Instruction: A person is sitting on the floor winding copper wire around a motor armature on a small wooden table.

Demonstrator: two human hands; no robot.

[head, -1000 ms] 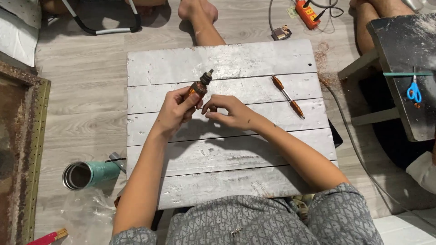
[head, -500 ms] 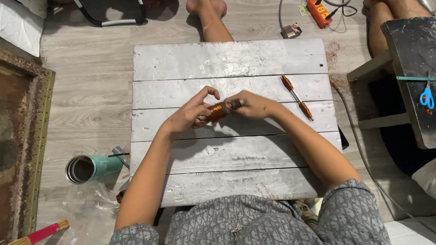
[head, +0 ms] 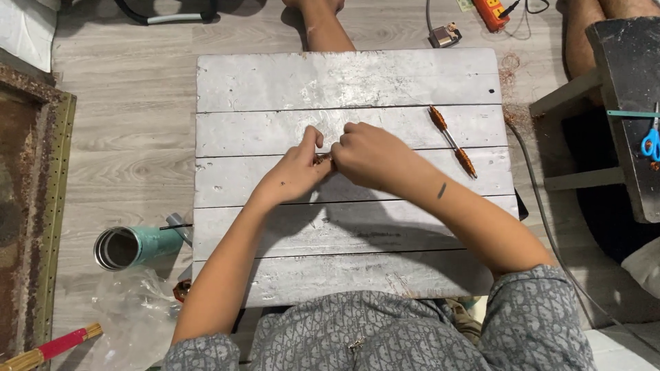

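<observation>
Both my hands meet over the middle of a grey-white plank board (head: 344, 82). My left hand (head: 297, 172) pinches one end of a small copper-wound coil piece (head: 323, 159). My right hand (head: 368, 154) closes over the rest of it, so only a sliver of orange-brown winding shows between the fingers. A thin metal rod with copper windings at both ends (head: 453, 141) lies on the board to the right of my right hand, apart from it.
A teal metal cup (head: 130, 247) lies on its side on the wood floor left of the board, beside crumpled clear plastic (head: 130, 309). Another person's leg (head: 323, 27) reaches the board's far edge. An orange power strip (head: 491, 14), a dark bench with blue scissors (head: 650, 141) stand at right.
The coil piece was held upright a second ago, then laid sideways; my right hand has closed over it and both hands have drawn together, hiding most of it.
</observation>
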